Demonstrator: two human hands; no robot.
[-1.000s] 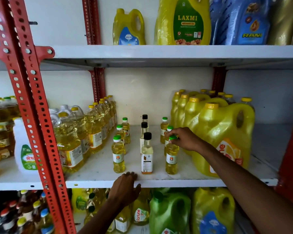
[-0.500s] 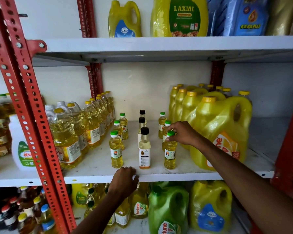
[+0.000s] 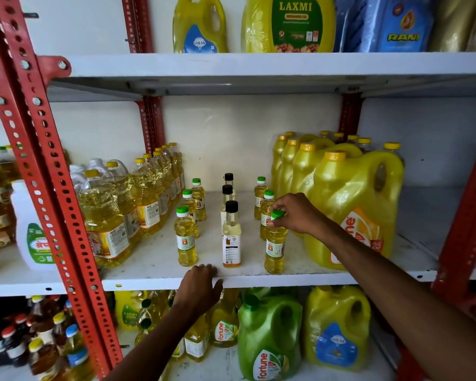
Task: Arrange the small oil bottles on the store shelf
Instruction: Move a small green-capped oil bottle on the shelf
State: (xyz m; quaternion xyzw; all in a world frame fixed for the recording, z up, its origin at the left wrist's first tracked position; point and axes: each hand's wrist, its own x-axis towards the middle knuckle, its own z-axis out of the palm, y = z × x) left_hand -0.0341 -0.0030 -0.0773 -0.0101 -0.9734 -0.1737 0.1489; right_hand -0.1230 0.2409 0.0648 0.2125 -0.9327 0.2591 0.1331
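On the middle shelf [image 3: 154,259], between the tall clear oil bottles at left and the big yellow jugs [image 3: 352,204] at right, stand three short rows of small bottles. The front green-capped bottle [image 3: 275,247] of the right row stands upright near the shelf's front edge. The right hand [image 3: 294,213] is closed about its cap and neck, fingertips [image 3: 272,222] pinching just under the cap. The left hand [image 3: 201,287] grips nothing; it lies flat, fingers curled over the shelf lip, apparently as a brace.

Judgement on handling: the bottle looks like thin, full plastic, light enough for one hand, stiff at the cap, softer at the body. Any oil film would make it slippery. A neck hold suits sliding; for lifting, the labelled waist seems safer. The black-capped bottles [image 3: 231,235] in the middle row appear narrow and easier to topple.

Hidden: the palm covers the neck, so contact there cannot be confirmed. Rear bottles overlap, and small labels are illegible.
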